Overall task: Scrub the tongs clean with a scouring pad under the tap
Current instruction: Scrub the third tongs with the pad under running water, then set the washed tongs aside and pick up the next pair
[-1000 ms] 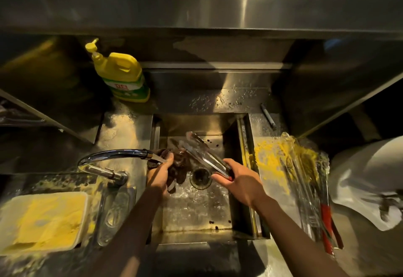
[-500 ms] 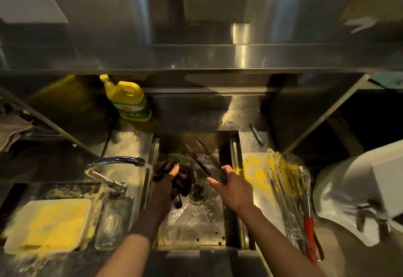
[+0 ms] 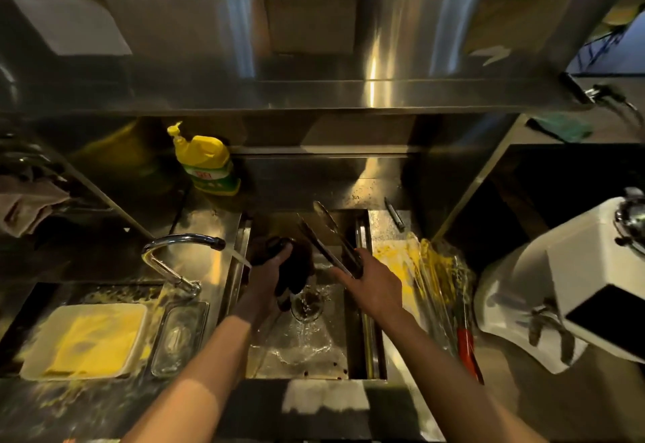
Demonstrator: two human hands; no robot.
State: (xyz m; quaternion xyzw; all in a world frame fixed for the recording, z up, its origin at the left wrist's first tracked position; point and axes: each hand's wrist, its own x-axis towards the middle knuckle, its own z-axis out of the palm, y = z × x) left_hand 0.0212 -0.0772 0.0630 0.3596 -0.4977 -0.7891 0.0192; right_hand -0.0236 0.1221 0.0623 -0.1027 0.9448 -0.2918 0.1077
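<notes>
The left hand [image 3: 268, 275] had its grip curled round one dark scouring pad [image 3: 298, 266], thumb laid over the top and the pad bunched in the palm, above the drain of the sink [image 3: 303, 355]. The right hand [image 3: 375, 282] had its grip pinched on the handle end of one pair of metal tongs [image 3: 328, 233], fingers wrapped over it near the sink's right wall. The tongs slanted away from the person toward the sink's back wall, their two arms slightly parted and the tips above the back rim. Whether the pad touched the tongs could not be told; the two were just beside each other. Both forearms reached in from the sink's near edge, the left almost straight, the right angled in from the right. One curved tap [image 3: 181, 243] stood on the worktop [image 3: 206, 268] left of the sink, its spout over the left rim and a stream of water [image 3: 241, 257] falling just left of the left hand. One yellow soap bottle [image 3: 206, 163] stood behind the sink to the left. Left of the sink lay one white tray [image 3: 87, 338] smeared yellow and, between it and the sink, one clear container [image 3: 179, 334]. Right of the sink lay a heap of yellow-smeared utensils [image 3: 439, 282], too tangled to count, one with a red handle [image 3: 466, 341]. Beyond them stood one white appliance [image 3: 558, 285].
</notes>
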